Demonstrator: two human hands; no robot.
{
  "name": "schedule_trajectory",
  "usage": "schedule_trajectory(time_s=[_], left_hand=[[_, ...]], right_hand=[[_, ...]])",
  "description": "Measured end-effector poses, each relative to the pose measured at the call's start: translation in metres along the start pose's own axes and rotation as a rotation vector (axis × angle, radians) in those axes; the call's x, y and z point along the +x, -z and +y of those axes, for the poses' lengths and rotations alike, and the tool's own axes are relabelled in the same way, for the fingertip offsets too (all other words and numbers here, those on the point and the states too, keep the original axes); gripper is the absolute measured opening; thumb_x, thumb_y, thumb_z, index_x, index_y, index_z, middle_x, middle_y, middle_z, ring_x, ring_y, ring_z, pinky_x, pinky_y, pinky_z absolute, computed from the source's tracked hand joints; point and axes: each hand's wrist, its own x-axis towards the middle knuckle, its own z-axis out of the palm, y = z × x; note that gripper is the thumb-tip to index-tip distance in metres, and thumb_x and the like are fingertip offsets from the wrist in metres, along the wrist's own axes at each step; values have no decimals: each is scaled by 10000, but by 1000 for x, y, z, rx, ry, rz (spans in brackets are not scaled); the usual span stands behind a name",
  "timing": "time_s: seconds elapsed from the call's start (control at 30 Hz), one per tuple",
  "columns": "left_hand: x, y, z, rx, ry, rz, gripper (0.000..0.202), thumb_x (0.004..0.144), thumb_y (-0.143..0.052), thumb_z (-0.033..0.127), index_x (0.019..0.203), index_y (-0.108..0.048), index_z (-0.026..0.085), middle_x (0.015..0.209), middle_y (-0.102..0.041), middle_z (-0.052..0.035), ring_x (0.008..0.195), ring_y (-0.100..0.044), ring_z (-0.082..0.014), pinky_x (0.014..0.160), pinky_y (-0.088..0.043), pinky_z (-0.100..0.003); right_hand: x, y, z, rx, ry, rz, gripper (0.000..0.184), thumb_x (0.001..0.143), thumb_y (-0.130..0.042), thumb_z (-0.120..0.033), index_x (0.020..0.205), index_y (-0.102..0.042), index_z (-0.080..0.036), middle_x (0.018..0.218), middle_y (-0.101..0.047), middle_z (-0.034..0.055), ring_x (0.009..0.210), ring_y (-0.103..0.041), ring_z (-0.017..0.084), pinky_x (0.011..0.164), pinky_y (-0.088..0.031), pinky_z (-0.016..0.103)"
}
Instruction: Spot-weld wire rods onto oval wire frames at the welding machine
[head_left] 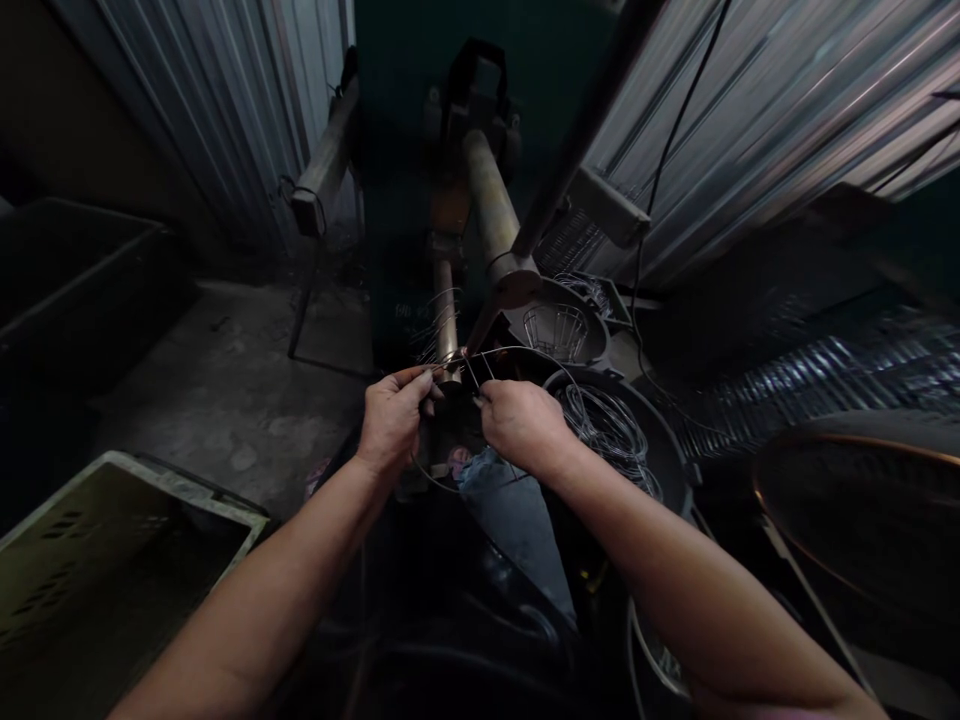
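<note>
A thin metal wire ring stands tilted between my hands, just in front of the metal arms of a machine. My left hand pinches the ring's left side with thumb and fingers, close to the tip of the lower metal arm. My right hand is closed around a thin bent wire piece whose ends stick up past the fingers, inside the ring. The upper metal arm carries a dark angled holder that comes down at the ring's far edge. The exact contact there is too dark to tell.
A dark tub with several wire rings stands at right. Behind it, a round container holds a wire frame. At lower left is a yellowish plastic crate. A black cable hangs at right.
</note>
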Motion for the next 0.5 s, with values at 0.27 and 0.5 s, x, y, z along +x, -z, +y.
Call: schedule_trajectory(time_s=[0.27, 0.5], left_hand=[[1, 0, -1, 3, -8, 1, 202, 654, -643, 238, 783, -677, 86, 559, -574, 1, 410, -418, -44, 391, -293, -177], [2, 0, -1, -26, 3, -15, 198, 657, -652, 238, 776, -674, 81, 559, -575, -4, 415, -420, -36, 407, -291, -165]], right_hand=[[1, 0, -1, 9, -24, -31, 270, 810, -377, -294, 791, -630, -203, 786, -659, 79, 768, -613, 210, 599, -390, 273], [2, 2, -1, 14, -20, -36, 257, 792, -392, -274, 797, -635, -191, 802, -658, 85, 787, -611, 215, 620, -407, 279]])
